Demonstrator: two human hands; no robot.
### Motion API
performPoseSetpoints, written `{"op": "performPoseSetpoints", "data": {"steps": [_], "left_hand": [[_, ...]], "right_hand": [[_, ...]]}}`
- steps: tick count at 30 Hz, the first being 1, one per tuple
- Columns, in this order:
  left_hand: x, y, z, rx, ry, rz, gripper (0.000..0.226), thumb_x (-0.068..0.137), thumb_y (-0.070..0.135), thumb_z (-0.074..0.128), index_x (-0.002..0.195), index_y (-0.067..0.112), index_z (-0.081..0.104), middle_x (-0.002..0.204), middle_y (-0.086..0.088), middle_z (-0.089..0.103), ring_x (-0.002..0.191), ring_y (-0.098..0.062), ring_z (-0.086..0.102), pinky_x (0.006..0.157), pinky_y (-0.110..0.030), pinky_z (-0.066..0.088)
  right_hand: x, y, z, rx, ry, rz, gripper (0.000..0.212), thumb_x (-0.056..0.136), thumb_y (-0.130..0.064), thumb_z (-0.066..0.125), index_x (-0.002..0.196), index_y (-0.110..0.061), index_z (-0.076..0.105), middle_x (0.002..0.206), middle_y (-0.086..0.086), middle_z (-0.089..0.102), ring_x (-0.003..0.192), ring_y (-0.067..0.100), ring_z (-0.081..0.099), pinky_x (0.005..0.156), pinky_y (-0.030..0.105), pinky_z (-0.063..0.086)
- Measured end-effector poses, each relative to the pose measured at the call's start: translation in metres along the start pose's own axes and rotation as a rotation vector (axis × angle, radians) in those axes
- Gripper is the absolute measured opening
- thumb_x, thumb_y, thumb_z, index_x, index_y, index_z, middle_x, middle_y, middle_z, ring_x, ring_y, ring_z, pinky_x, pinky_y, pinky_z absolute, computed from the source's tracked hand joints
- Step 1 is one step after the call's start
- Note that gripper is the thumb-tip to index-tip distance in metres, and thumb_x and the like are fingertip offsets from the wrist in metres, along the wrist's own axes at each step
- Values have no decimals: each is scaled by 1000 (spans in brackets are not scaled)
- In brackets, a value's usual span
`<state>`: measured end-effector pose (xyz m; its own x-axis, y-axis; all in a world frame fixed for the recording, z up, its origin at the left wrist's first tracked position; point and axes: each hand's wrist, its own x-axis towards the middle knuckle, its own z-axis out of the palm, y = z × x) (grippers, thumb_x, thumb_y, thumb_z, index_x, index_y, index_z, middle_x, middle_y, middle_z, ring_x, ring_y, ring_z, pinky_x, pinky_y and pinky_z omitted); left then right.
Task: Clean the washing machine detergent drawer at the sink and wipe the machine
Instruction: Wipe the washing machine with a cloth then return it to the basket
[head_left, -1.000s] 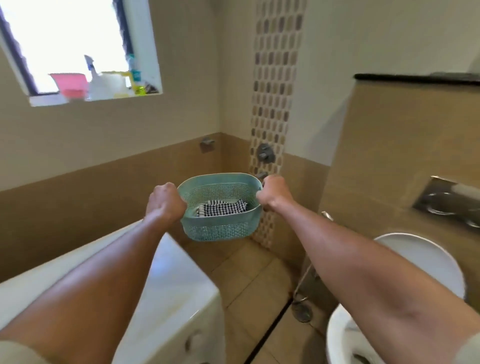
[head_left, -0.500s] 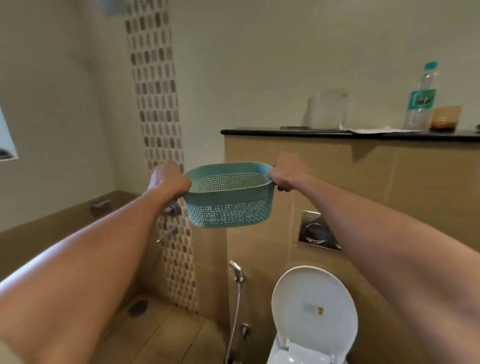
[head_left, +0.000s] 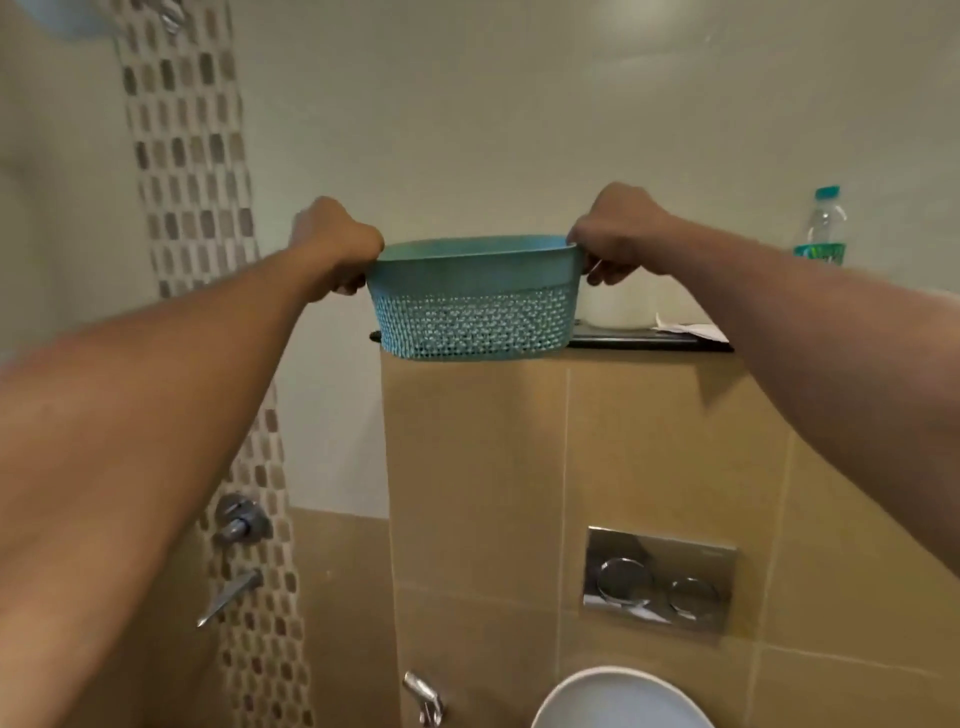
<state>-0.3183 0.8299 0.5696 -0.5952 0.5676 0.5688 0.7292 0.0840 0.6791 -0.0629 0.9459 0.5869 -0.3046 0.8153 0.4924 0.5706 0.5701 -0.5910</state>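
I hold a teal perforated plastic basket (head_left: 470, 306) at arm's length, level with the black-topped ledge (head_left: 649, 343) behind the toilet. My left hand (head_left: 332, 244) grips its left rim and my right hand (head_left: 618, 234) grips its right rim. The basket's base is at or just above the ledge's left end; I cannot tell whether it touches. Its inside is hidden from this angle. The washing machine and its drawer are out of view.
On the ledge stand a white container (head_left: 615, 306), papers (head_left: 685, 328) and a water bottle (head_left: 823, 228). Below are the flush plate (head_left: 660, 577), the toilet lid (head_left: 618, 701) and a hand sprayer (head_left: 423, 693). Shower taps (head_left: 239, 522) sit on the mosaic wall at left.
I have turned right from the washing machine and raised the basket from chest height to the ledge top. The checked cloth inside it is no longer visible.
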Motion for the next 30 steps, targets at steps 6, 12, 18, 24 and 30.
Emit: {"op": "performPoseSetpoints", "data": {"steps": [6, 12, 18, 24, 30], "left_hand": [[103, -16, 24, -74, -37, 20, 10, 80, 0, 57, 70, -3, 55, 61, -18, 54, 51, -28, 54, 59, -35, 50], [163, -43, 67, -109, -114, 29, 9, 82, 2, 56, 77, -6, 58, 65, -20, 60, 53, -30, 58, 60, -36, 52], [189, -67, 109, -166, -188, -4, 8, 81, 2, 55, 77, -4, 57, 66, -19, 59, 51, -28, 55, 54, -33, 48], [193, -80, 127, -449, -194, -107, 25, 91, 25, 57, 94, 0, 58, 87, -16, 61, 63, -24, 57, 54, -30, 51], [149, -98, 136, -624, -391, -85, 102, 66, 93, 52, 121, 8, 64, 113, -9, 69, 98, -29, 71, 91, -46, 59]], "right_hand": [[73, -16, 28, -23, 51, 33, 26, 85, -3, 51, 94, 13, 69, 87, 29, 73, 60, 31, 69, 57, 38, 60], [123, -5, 66, -50, 65, 115, 24, 85, -4, 53, 92, 12, 70, 86, 26, 74, 60, 30, 70, 60, 39, 60], [152, 15, 94, -79, 67, 190, 23, 86, -5, 54, 90, 10, 70, 77, 22, 72, 57, 30, 68, 55, 35, 57], [150, 26, 109, 158, 69, 264, 44, 91, -39, 52, 101, 3, 63, 89, 18, 70, 62, 30, 68, 55, 32, 57], [104, 41, 130, 189, 0, 201, 119, 62, -94, 51, 141, -4, 46, 127, 15, 62, 104, 30, 66, 82, 43, 59]]}}
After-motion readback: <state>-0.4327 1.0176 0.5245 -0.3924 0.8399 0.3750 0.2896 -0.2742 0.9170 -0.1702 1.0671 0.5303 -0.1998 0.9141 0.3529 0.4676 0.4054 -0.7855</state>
